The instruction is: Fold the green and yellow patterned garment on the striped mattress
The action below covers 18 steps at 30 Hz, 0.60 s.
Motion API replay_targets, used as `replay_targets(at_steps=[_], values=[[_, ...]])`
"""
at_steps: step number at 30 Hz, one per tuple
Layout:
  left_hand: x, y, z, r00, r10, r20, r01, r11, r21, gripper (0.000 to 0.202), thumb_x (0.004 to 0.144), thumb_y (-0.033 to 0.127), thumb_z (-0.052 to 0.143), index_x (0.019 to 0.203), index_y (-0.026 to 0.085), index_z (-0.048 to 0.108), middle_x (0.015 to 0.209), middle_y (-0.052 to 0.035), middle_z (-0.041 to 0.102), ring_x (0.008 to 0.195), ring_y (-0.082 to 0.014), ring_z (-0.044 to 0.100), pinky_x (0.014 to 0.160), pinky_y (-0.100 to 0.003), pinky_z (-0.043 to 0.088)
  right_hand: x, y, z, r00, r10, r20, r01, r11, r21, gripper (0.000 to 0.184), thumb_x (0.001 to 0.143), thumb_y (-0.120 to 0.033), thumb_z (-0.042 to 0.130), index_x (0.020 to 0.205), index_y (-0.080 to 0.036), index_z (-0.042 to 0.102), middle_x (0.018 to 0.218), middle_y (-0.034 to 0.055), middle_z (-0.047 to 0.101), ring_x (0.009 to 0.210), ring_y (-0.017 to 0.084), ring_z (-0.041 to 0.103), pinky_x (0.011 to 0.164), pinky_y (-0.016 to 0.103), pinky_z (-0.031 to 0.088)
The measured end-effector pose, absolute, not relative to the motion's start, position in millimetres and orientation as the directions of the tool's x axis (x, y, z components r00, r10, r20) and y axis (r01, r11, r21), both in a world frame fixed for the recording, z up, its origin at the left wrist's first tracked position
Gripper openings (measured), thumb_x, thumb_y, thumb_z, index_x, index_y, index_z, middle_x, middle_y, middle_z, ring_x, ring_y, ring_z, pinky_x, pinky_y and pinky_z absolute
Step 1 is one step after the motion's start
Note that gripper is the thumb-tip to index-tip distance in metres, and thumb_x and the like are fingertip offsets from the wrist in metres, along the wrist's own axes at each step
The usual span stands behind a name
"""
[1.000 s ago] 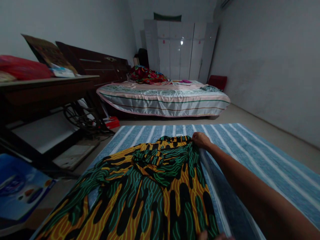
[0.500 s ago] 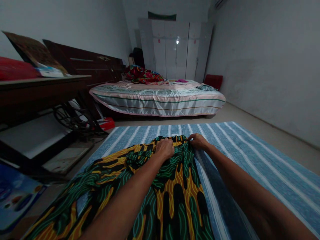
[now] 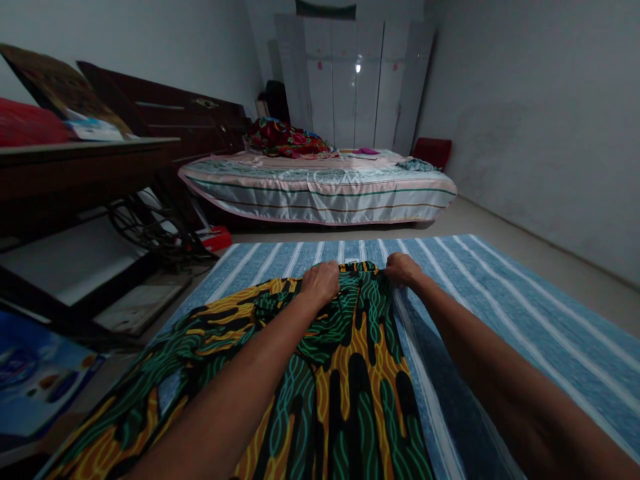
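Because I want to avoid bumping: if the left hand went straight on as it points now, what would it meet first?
Probably the gathered band of the patterned garment, just ahead of the left hand. Depth is unclear, so it might skim over onto the blue striped cloth.

Surf: blue/wht striped sheet (image 3: 545, 320) | on it: blk/grn/ylw garment (image 3: 350, 360) | far bed (image 3: 325, 197): red floral bundle (image 3: 290, 140)

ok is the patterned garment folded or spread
Mostly spread: the patterned garment lies wide over the striped sheet, rumpled near the left hand; its near end is out of view.
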State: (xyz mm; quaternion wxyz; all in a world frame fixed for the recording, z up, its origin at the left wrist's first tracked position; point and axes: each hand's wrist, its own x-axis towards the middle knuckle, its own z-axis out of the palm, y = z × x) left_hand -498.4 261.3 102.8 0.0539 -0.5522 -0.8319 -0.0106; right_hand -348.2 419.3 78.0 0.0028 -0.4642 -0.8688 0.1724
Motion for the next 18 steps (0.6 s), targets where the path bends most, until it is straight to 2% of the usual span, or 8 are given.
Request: replay_targets(at_steps=[4,7,10,12,15,17,18], values=[[-497,259,91,-0.388,0.917,0.096,0.919,0.393,-0.04,0.026,0.091,0.02,0.037,0.104,0.011,0.058,0.102,-0.0156,0.064,0.094,-0.0262,0.064,0.079,-0.035,0.048,-352,405,76,-0.536,0.843,-0.049,0.833,0.519,-0.194,0.032,0.082,-0.022,0.051,0.11,-0.012,0.062,0.105,0.0193,0.066,0.1,0.026,0.063,0.079,0.03,0.047],[-494,246,94,-0.35,0.926,0.141,0.933,0.359,-0.037,0.027,0.094,0.023,0.033,0.105,0.014,0.056,0.109,-0.0124,0.061,0.102,-0.023,0.059,0.086,-0.033,0.045,-348,389,77,-0.546,0.838,0.014,0.83,0.543,-0.13,0.032,0.087,-0.02,0.044,0.115,-0.012,0.057,0.108,0.0194,0.064,0.101,0.027,0.062,0.081,0.032,0.045],[-486,216,106,-0.287,0.93,0.232,0.952,0.303,-0.035,0.022,0.093,0.023,0.037,0.097,0.015,0.056,0.105,-0.0117,0.06,0.104,-0.0231,0.055,0.089,-0.033,0.044,-339,362,81,-0.615,0.785,0.069,0.781,0.619,-0.084,0.033,0.092,-0.018,0.032,0.116,-0.012,0.053,0.109,0.0192,0.062,0.101,0.027,0.06,0.081,0.034,0.043],[-472,184,113,-0.218,0.935,0.28,0.973,0.232,-0.015,0.018,0.092,0.023,0.041,0.089,0.015,0.056,0.097,-0.0112,0.061,0.098,-0.0231,0.056,0.087,-0.035,0.046,-332,340,81,-0.702,0.707,0.088,0.704,0.707,-0.067,0.031,0.094,-0.022,0.031,0.115,-0.015,0.053,0.113,0.0162,0.061,0.103,0.026,0.057,0.085,0.034,0.04],[-430,122,113,-0.068,0.96,0.271,0.996,0.052,0.068,0.013,0.09,0.021,0.045,0.083,0.016,0.056,0.094,-0.0093,0.063,0.093,-0.0221,0.058,0.085,-0.036,0.049,-316,313,74,-0.802,0.592,0.085,0.589,0.806,-0.057,0.027,0.095,-0.03,0.035,0.113,-0.02,0.053,0.114,0.0107,0.06,0.108,0.024,0.053,0.089,0.033,0.036],[-392,79,100,0.044,0.961,0.273,0.988,-0.083,0.132,0.009,0.086,0.021,0.051,0.09,0.016,0.058,0.11,-0.0106,0.064,0.105,-0.0247,0.058,0.091,-0.04,0.049,-305,307,67,-0.821,0.565,0.079,0.563,0.825,-0.053,0.029,0.096,-0.03,0.034,0.117,-0.02,0.051,0.117,0.0103,0.059,0.11,0.023,0.051,0.09,0.034,0.035],[-371,58,90,0.085,0.957,0.276,0.978,-0.133,0.16,0.018,0.085,0.026,0.054,0.099,0.016,0.058,0.12,-0.0118,0.061,0.113,-0.0274,0.055,0.096,-0.044,0.047,-298,307,64,-0.823,0.563,0.077,0.56,0.827,-0.05,0.03,0.097,-0.029,0.032,0.12,-0.02,0.05,0.119,0.0105,0.058,0.112,0.023,0.049,0.09,0.034,0.034]])
